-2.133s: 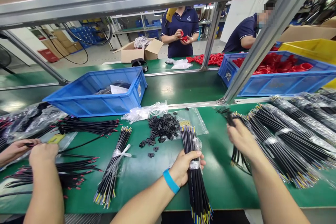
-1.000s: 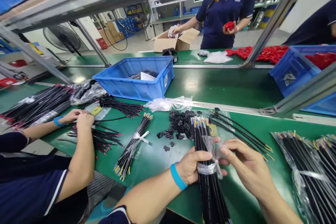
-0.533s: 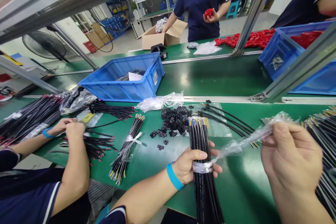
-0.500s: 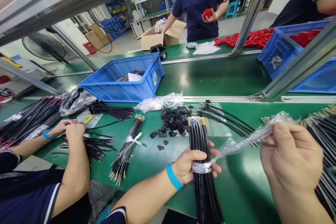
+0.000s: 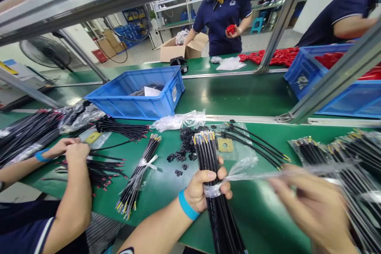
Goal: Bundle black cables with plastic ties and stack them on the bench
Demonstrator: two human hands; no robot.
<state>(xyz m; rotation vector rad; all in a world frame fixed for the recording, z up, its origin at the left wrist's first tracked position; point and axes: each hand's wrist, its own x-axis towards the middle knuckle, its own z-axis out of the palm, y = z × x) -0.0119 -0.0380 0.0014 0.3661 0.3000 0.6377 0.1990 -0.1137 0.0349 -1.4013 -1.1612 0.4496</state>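
My left hand (image 5: 199,187), with a blue wristband, is wrapped round a thick bundle of black cables (image 5: 225,222) whose blue, yellow and brown wire ends point up. Clear plastic film (image 5: 213,191) circles the bundle at my fingers. From there a twisted film strip (image 5: 253,176) stretches right to my right hand (image 5: 312,202), which is closed on it and smeared by motion. The strip's loose end passes beyond that hand over other cables. Small black clips (image 5: 187,139) lie in a heap behind the bundle, beside a yellow square plate (image 5: 225,145).
A tied cable bundle (image 5: 138,178) lies left of my hands. More cable bundles (image 5: 351,174) lie at right, loose cables (image 5: 256,143) behind. A blue bin (image 5: 133,105) stands beyond. A co-worker's hands (image 5: 73,151) work at left; another person (image 5: 223,20) stands opposite. Metal posts (image 5: 333,83) cross the view.
My right hand has moved lower and slightly left, with the film strip now trailing out past it. The view has shifted, showing more cable bundles on the right.
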